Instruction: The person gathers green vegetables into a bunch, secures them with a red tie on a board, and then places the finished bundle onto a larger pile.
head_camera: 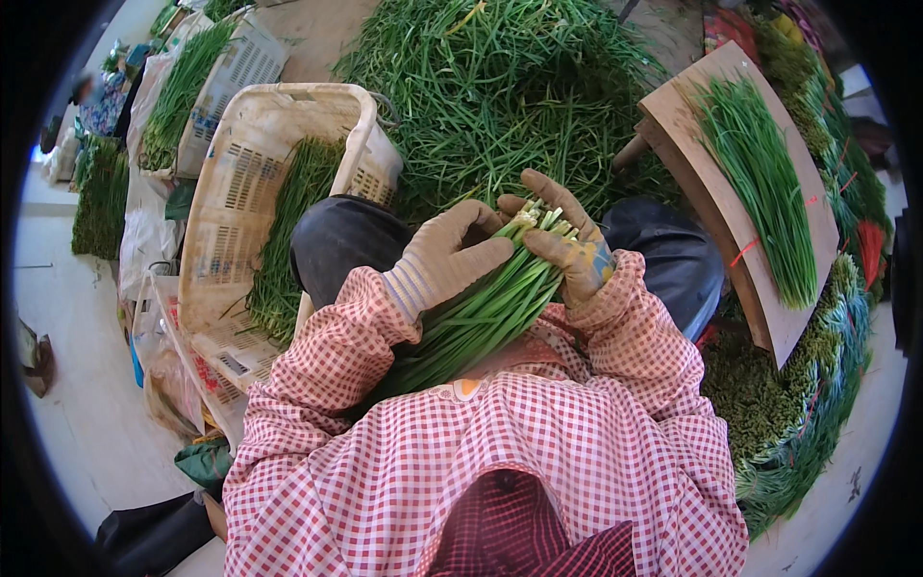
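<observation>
A bunch of long green garlic chives [490, 310] lies slantwise across the lap, its pale cut ends pointing up and away. My left hand [458, 256], in a tan work glove, rests over the left side of the bunch near those ends, thumb laid along the stalks. My right hand [570, 245], in a tan glove with a blue and yellow patch, holds the ends from the right, its thumb on the stalks and its fingers raised behind them. Over the stool on the right, a board [829, 231] carries another bunch of chives [764, 195] with red ties near it.
A large heap of loose greens [497, 108] lies ahead. A worn plastic basket [238, 173] with darker stalks [296, 216] stands left, another filled crate [241, 68] behind it. Tied bundles [786, 418] are stacked along the right. Another person [104, 101] is at the far left.
</observation>
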Motion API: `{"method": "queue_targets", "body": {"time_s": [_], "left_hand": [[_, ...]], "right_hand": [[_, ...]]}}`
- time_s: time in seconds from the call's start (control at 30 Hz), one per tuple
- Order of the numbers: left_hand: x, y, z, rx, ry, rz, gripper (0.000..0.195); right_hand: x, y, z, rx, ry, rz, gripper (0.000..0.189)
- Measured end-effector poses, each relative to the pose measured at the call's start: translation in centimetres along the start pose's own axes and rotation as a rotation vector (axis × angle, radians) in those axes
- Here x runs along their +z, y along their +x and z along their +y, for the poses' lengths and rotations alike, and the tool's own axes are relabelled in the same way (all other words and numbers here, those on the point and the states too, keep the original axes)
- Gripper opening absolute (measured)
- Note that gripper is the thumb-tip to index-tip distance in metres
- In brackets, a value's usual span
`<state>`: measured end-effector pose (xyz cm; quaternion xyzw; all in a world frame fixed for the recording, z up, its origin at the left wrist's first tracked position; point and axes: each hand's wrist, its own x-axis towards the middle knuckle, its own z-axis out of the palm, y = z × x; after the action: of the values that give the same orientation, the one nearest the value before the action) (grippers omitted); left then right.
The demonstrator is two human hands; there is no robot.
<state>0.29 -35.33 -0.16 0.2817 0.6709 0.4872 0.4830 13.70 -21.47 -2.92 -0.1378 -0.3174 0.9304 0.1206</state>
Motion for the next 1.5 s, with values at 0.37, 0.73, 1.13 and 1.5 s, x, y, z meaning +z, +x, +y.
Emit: {"method": "queue_targets", "body": {"time_s": [0.37, 0.73, 1.13, 1.5], "left_hand": [[2.9, -0.5, -2.1, -0.054, -0.490, 0.321, 0.019], [2.8, -0.8, -2.0, 0.076, -0.281, 0.201, 0.024], [0.1, 1.2, 0.5, 0.536, 0.821, 0.042, 0.018], [1.2, 3.6, -3.9, 0.782, 0.579, 0.232, 0.010]], "right_hand": [[-0.1, -0.1, 0.2, -0.004, -0.074, 0.111, 0.055], [0.2, -0.1, 0.0, 0.016, -0.227, 0.172, 0.032], [-0.4, 0.3, 1.2, -0.051, -0.423, 0.291, 0.018], [-1.2, 0.0, 1.8, -0.071, -0.296, 0.317, 0.017]]}}
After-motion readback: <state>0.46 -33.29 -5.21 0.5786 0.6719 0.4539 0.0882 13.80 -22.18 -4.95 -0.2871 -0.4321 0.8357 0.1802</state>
